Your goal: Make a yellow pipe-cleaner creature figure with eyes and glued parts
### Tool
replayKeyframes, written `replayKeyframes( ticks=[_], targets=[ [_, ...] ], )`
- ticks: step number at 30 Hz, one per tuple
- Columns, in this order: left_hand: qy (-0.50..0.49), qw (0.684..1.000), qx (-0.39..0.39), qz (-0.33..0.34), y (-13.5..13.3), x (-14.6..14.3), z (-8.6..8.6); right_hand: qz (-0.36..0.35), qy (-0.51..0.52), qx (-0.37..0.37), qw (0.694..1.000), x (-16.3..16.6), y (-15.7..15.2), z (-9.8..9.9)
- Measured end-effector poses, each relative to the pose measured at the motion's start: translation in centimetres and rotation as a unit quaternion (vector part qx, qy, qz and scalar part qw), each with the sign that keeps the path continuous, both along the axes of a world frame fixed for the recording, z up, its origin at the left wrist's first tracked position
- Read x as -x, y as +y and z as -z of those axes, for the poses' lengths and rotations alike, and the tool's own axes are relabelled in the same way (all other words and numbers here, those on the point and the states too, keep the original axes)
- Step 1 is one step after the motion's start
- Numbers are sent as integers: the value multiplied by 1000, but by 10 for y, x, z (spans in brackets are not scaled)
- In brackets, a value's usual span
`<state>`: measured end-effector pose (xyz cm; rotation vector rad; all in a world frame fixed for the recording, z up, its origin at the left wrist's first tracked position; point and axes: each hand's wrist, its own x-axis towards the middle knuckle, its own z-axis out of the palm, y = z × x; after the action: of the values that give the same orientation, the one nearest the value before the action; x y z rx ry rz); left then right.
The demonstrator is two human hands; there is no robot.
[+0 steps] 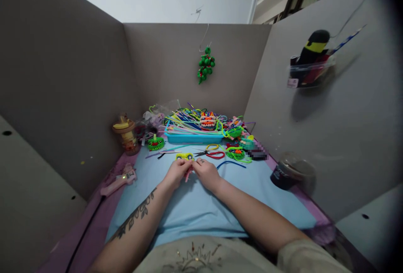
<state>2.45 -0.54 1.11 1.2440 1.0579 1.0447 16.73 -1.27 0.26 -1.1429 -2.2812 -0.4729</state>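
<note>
Nearest the camera is your pale shirt (197, 258), its front printed with a sun-like figure, and beyond it your two forearms reach over the bench (63, 250). Your left hand (179, 171) has its fingers closed on a small yellow piece (181, 156) with blue on its right end, held above the middle of the cloth. Your right hand (205, 173) is curled in against it, fingertips meeting the left's; whether it grips the piece or the pink strands (188, 175) hanging between, you cannot tell. The yellow part looks shaped already, but those loose pink ends suggest the work is only partway. The green piece (155, 143) on the left, with its red mouth, seems further along. Purple covering shows around the blue cloth (252, 210); a pink glue gun (119, 183) lies left, red-handled pliers (215, 154) just beyond your hands, a blue stem (231, 163) to the right. At the far side a blue tray (195, 139) overflows with coloured stems. Grey panels (170, 50) enclose three sides; a green ornament (206, 66) hangs on the far one, a clear holder (310, 74) on the right.
</note>
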Motion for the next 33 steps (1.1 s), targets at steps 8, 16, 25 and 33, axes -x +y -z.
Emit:
replayKeyframes(
  ticks=[8, 16, 25, 33],
  targets=[
    [56, 998, -27, -6, -2, -2, -3, -26, 61, 43, 997, -1, 3, 1],
    [104, 988, -114, -30, 0, 1, -6, -92, 190, 116, 971, -1, 5, 2],
    [145, 967, -202, -61, -1, 2, -4, -102, 264, 147, 948, 0, 8, 5],
    [245, 911, -321, -87, -9, 5, -5, -120, 319, 172, 924, 1, 11, 6]
  ],
)
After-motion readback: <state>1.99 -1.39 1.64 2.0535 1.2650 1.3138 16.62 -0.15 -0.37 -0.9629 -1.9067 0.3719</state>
